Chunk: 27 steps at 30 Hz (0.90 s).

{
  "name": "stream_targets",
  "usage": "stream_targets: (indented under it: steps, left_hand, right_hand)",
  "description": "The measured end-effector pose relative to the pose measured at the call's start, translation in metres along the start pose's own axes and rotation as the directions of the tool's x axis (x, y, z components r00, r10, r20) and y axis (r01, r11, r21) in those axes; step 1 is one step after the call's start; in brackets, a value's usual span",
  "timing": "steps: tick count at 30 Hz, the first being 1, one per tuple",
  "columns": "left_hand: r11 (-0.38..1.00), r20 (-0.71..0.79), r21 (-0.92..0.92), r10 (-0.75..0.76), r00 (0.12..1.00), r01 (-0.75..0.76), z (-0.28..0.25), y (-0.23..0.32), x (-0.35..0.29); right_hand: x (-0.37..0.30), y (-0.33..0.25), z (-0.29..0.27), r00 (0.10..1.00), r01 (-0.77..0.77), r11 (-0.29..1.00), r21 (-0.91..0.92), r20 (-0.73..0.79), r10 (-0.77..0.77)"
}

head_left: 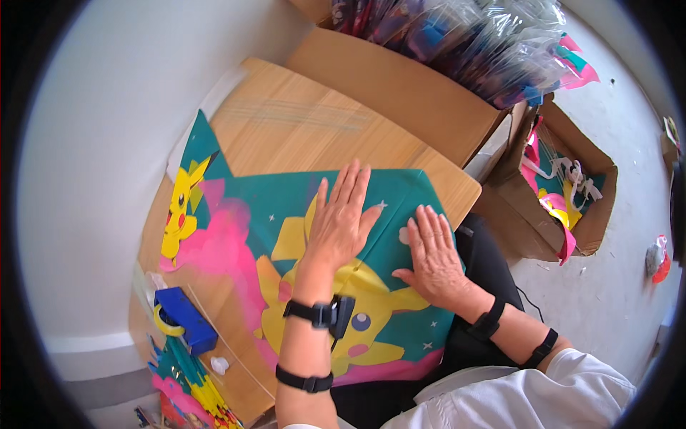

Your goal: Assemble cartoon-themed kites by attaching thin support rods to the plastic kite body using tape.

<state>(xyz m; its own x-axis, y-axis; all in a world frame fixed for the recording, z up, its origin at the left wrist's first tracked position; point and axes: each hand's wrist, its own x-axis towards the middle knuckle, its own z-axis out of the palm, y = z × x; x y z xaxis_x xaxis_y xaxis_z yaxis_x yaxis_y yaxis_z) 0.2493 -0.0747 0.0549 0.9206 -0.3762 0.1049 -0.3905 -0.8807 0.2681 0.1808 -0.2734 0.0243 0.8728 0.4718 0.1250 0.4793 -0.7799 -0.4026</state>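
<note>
A large green and pink kite (pixel 400 207) printed with a yellow cartoon figure is spread over the wooden table (pixel 300 107), its near right part reaching over my lap. My left hand (pixel 341 214) lies on the middle of the kite's upper part, fingers stretched out and pointing away from me. Flat on its right side, close to the edge, rests my right hand (pixel 434 257), also with straight fingers. Neither hand holds anything. A crease runs through the sheet between them. At the far left, a pointed section (pixel 189 189) with a smaller yellow figure leans up by the wall.
A blue tape dispenser (pixel 187 320) with yellowish tape stands at the table's left, near a crumpled white scrap (pixel 219 365) and a folded bundle of kites (pixel 193 386). Behind the table, a cardboard box (pixel 400 86) bears plastic-wrapped packages (pixel 493 50). Another open box (pixel 593 214) holds kite pieces.
</note>
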Motion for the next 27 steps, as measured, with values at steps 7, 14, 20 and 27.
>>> stream_targets:
  steps: [7,14,20,27]
  left_hand:
    - [0.968,0.120,0.084,-0.247,0.962,0.238,-0.019,0.010,-0.148]
    - [0.972,0.106,0.153,-0.195,0.975,0.178,-0.002,-0.010,-0.166]
    - [0.968,0.010,0.070,-0.241,0.971,0.240,-0.010,-0.012,-0.180]
    - [0.839,-0.130,-0.173,-0.538,0.833,0.516,-0.005,0.031,-0.269]
  right_hand:
    - [-0.011,-0.055,0.013,0.968,0.233,0.965,0.119,0.068,-0.242]
    - [-0.012,-0.070,0.028,0.975,0.177,0.984,-0.015,0.138,-0.174]
    - [-0.010,-0.077,0.029,0.980,0.186,0.980,0.070,0.056,-0.190]
    - [-0.047,-0.097,0.052,0.554,0.748,0.607,0.268,0.252,-0.793]
